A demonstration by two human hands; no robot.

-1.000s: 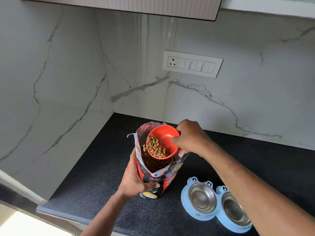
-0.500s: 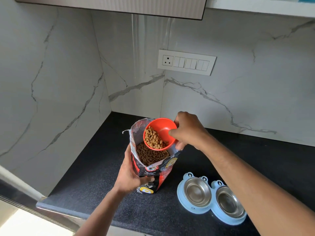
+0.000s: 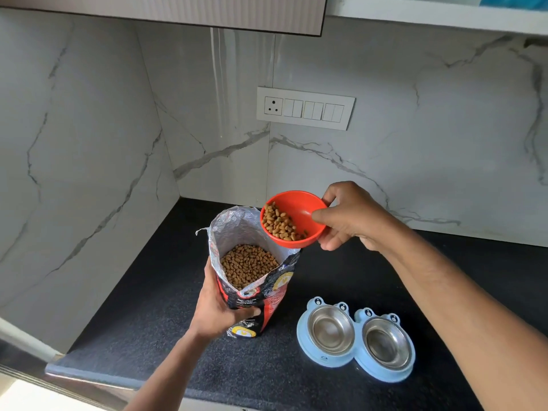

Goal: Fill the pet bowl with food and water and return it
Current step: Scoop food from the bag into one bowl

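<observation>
An open pet food bag (image 3: 267, 304), black and red with a silver lining, stands on the black counter (image 3: 142, 321) and shows brown kibble (image 3: 247, 264) inside. My left hand (image 3: 219, 312) grips the bag's lower front. My right hand (image 3: 353, 216) holds a small red bowl (image 3: 302, 215), tilted and partly filled with kibble, just above and to the right of the bag's mouth. A light blue double pet bowl (image 3: 323, 358) with two empty steel cups sits on the counter to the right of the bag.
White marble walls close the counter at the left and back. A white switch and socket panel (image 3: 305, 108) is on the back wall. A cabinet's underside (image 3: 178, 13) hangs overhead. The counter's front edge (image 3: 98, 378) runs along the bottom left.
My right hand has lifted the red bowl of kibble out of the bag's mouth and moved it up and to the right. My left hand keeps its hold on the bag.
</observation>
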